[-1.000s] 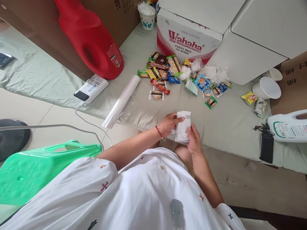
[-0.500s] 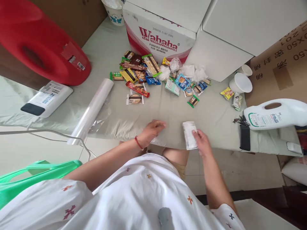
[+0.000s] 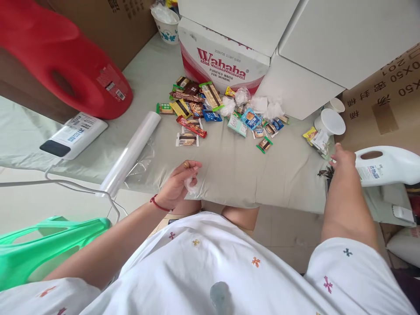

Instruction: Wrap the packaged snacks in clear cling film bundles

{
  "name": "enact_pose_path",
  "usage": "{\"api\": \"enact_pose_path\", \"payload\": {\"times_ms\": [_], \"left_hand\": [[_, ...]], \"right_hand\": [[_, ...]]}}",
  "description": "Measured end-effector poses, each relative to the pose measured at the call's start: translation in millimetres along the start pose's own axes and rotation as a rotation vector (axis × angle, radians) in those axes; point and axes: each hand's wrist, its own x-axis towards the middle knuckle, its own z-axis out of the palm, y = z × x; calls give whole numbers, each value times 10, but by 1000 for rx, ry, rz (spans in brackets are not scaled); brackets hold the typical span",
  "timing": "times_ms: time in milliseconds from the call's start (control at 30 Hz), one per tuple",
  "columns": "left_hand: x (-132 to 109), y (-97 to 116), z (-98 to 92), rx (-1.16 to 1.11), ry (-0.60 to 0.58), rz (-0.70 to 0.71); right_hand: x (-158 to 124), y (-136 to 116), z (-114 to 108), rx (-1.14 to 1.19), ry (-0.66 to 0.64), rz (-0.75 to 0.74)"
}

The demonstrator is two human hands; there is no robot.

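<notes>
My left hand (image 3: 180, 186) is closed on a crumpled piece of clear plastic film (image 3: 191, 186) over the near edge of the table. At the right, my right hand (image 3: 343, 158) reaches out with its fingers partly apart, close beside a white packet (image 3: 320, 141). That packet lies on a yellow snack packet (image 3: 309, 134) and a green-and-white one, just in front of a white bowl (image 3: 331, 122). In the middle, several wrapped snacks (image 3: 212, 96) are heaped before a Wahaha water carton (image 3: 223, 65). A roll of clear film (image 3: 131, 151) lies at the left.
A large red jug (image 3: 98, 83) and a white charging device (image 3: 74, 135) with a cable stand at the left. White boxes (image 3: 305, 83) rise at the back. A white detergent bottle (image 3: 387, 166) lies at the right. A green plastic bag (image 3: 55, 236) hangs below the table's left side.
My right hand has moved right and let go of the white packet, which now lies by the bowl. My left hand has moved left and closed on the clear film.
</notes>
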Motion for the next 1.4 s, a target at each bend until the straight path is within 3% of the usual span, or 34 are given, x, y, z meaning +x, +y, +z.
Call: {"api": "enact_pose_path", "payload": {"times_ms": [100, 200, 333, 400, 467, 600, 733, 833, 1000, 1067, 1167, 1267, 1400], "left_hand": [[36, 1, 21, -158, -50, 15], [115, -66, 82, -220, -106, -17], [253, -219, 256, -222, -205, -38], [311, -309, 340, -213, -266, -73], [338, -394, 400, -194, -326, -99], [303, -505, 413, -149, -365, 4], [278, -548, 278, -181, -267, 51], [305, -583, 162, -188, -216, -7], [356, -606, 122, -169, -121, -8], [354, -580, 139, -180, -139, -32], [328, -525, 156, -127, -196, -49], [295, -480, 159, -58, -193, 22], [262, -428, 156, 106, -195, 178]], "right_hand": [[-459, 195, 185, -11, 173, 74], [-1264, 396, 537, 15, 134, 63], [-2489, 321, 1028, 137, -390, 49], [-2926, 149, 1250, 252, -549, 112], [-3182, -28, 1466, 396, -643, 209], [-3299, -208, 1840, 477, -749, 296], [-3249, -198, 2009, 459, -710, 276], [-3282, -199, 2030, 436, -690, 223], [-3467, -211, 2018, 221, -662, -87], [-3506, -172, 2016, 177, -634, -84], [-3485, -98, 2000, 271, -626, 53], [-3415, -86, 1953, 375, -675, 127], [-3345, -170, 1906, 300, -662, -59]]}}
